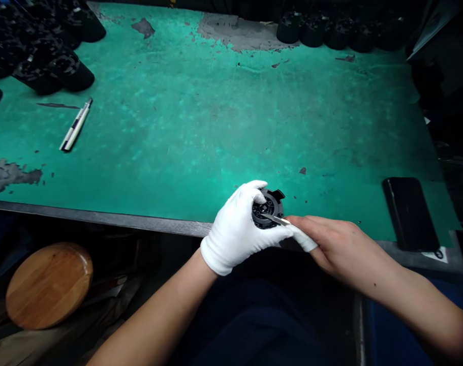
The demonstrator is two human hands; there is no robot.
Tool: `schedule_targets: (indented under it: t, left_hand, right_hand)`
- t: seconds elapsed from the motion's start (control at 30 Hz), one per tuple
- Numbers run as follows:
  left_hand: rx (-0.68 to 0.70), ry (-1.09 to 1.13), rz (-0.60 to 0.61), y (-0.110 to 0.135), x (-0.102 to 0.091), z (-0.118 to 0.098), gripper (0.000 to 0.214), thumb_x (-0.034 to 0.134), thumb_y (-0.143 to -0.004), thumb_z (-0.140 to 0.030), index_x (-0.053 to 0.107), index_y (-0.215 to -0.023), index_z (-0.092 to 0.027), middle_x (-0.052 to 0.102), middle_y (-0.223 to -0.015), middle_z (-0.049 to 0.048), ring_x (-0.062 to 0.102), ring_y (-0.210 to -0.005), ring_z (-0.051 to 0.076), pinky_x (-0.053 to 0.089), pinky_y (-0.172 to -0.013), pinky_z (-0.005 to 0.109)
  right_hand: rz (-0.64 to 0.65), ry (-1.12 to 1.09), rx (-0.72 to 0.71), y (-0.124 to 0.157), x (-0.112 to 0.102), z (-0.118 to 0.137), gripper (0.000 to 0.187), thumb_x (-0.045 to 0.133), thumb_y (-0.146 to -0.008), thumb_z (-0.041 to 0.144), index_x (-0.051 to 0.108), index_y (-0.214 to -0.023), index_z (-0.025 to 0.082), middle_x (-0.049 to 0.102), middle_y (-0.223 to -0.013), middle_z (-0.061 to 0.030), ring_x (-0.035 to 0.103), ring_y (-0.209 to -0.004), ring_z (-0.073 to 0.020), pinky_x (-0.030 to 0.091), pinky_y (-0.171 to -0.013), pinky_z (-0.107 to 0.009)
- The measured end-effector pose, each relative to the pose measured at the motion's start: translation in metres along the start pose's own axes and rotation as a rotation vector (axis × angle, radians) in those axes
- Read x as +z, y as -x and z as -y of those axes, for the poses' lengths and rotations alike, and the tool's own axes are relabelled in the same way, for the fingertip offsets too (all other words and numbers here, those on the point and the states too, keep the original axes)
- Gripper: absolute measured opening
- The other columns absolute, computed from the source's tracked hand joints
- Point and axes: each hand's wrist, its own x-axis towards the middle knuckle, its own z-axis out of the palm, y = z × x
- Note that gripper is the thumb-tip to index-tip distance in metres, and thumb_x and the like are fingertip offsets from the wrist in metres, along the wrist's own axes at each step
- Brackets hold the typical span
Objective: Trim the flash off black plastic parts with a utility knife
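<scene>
My left hand, in a white glove, is closed around a small round black plastic part held at the near edge of the green table. My bare right hand pinches a thin metal blade whose tip rests against the part's face. Both hands meet just over the table's front edge.
Piles of similar black parts lie at the far left and along the far right edge. A white utility knife lies at the left. A black phone rests near the right front corner. A round wooden stool stands below left.
</scene>
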Motion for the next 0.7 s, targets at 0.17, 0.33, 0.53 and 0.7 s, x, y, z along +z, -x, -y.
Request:
schedule_targets:
  t: [0.17, 0.33, 0.53, 0.7]
  left_hand:
    - [-0.004, 0.011, 0.004, 0.0002, 0.0000, 0.0005, 0.061, 0.083, -0.068, -0.061, 0.048, -0.102, -0.024, 0.056, -0.140, 0.0126, 0.057, -0.131, 0.027, 0.048, -0.109, 0.045]
    - [-0.007, 0.004, -0.001, -0.0001, 0.0002, -0.0001, 0.062, 0.083, -0.068, -0.062, 0.048, -0.104, -0.024, 0.056, -0.140, 0.0127, 0.057, -0.131, 0.028, 0.049, -0.109, 0.045]
    - [-0.005, -0.008, 0.001, -0.0001, 0.0006, -0.0002, 0.063, 0.083, -0.068, -0.062, 0.047, -0.103, -0.024, 0.056, -0.140, 0.0126, 0.056, -0.131, 0.027, 0.048, -0.109, 0.044]
    - [-0.003, 0.003, -0.004, 0.0003, 0.0014, 0.0004, 0.063, 0.083, -0.068, -0.062, 0.047, -0.104, -0.024, 0.055, -0.140, 0.0125, 0.056, -0.131, 0.027, 0.049, -0.109, 0.044]
  right_hand:
    - [-0.051, -0.020, -0.024, 0.0005, 0.0013, -0.0022, 0.049, 0.045, -0.088, 0.009, 0.059, -0.133, 0.021, 0.072, -0.125, -0.0092, 0.073, -0.105, -0.0248, 0.062, -0.083, -0.037]
    - [-0.031, -0.026, -0.003, 0.0013, 0.0023, -0.0022, 0.048, 0.044, -0.090, 0.010, 0.058, -0.134, 0.020, 0.072, -0.124, -0.0092, 0.073, -0.102, -0.0254, 0.062, -0.084, -0.041]
    - [-0.039, -0.039, -0.005, 0.0024, 0.0036, -0.0029, 0.045, 0.045, -0.091, 0.012, 0.059, -0.133, 0.023, 0.072, -0.125, -0.0072, 0.072, -0.106, -0.0233, 0.061, -0.085, -0.036]
    - [-0.031, -0.011, -0.033, 0.0017, 0.0014, -0.0054, 0.050, 0.045, -0.088, 0.010, 0.059, -0.134, 0.022, 0.072, -0.125, -0.0082, 0.073, -0.104, -0.0241, 0.061, -0.080, -0.033]
